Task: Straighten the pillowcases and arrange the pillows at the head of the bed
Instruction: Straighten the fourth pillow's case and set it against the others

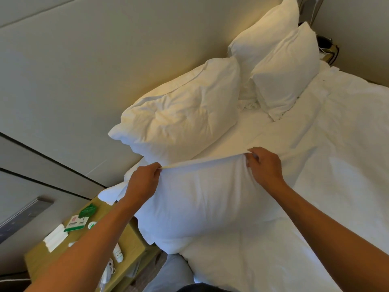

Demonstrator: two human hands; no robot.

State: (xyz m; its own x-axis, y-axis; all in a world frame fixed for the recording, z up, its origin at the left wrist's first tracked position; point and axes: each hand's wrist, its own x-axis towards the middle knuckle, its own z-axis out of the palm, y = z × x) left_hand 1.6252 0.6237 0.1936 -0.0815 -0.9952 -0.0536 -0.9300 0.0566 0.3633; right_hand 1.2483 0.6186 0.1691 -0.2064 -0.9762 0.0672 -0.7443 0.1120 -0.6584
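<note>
Plump white cotton pillow [202, 199] pinched at top corners by left hand [143, 182] and right hand [264, 167]; overhanging the bed's side edge, a slip could be risked.

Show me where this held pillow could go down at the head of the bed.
Both hands, left and right, pinch the held pillow by its top edge. Bare sheet lies between the rumpled pillow at the headboard and the duvet's fold. Crowded: the far corner, where two pillows stand, and the nightstand.
</note>
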